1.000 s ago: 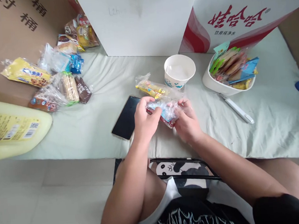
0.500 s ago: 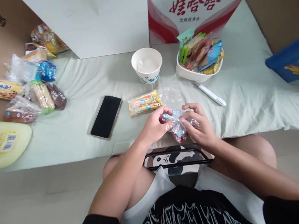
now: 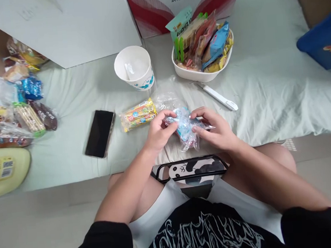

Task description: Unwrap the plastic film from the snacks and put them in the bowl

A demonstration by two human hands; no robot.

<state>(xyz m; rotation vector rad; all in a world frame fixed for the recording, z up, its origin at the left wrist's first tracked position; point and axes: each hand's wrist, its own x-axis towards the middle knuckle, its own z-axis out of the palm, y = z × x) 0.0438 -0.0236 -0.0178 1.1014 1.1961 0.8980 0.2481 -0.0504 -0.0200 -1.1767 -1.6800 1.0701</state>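
Note:
A crinkled clear plastic bag (image 3: 186,127) with blue and red packaging inside lies at the front of the cloth-covered surface. My left hand (image 3: 163,128) pinches its left side between thumb and fingers. On the other side, my right hand (image 3: 211,127) grips the bag's right edge with bent fingers. What exactly is inside cannot be made out through the shiny film. Just left of my left hand is a yellow pack of wrapped sticks (image 3: 138,114). Behind the bag, a loose piece of clear film (image 3: 167,97) rests on the cloth.
A paper cup (image 3: 135,69) holds a bit of clear plastic. To its right stand a white basket (image 3: 196,75) of packaged snacks and a white utility knife (image 3: 219,97). A phone (image 3: 99,133) lies left, near several snack packs (image 3: 30,117) and a yellow bottle (image 3: 7,171). Cartons (image 3: 89,27) stand behind.
The view has shifted, so the objects at the back sit further left in the picture. Both hands stay on the plastic bag, whose film is spread slightly differently, with more blue showing.

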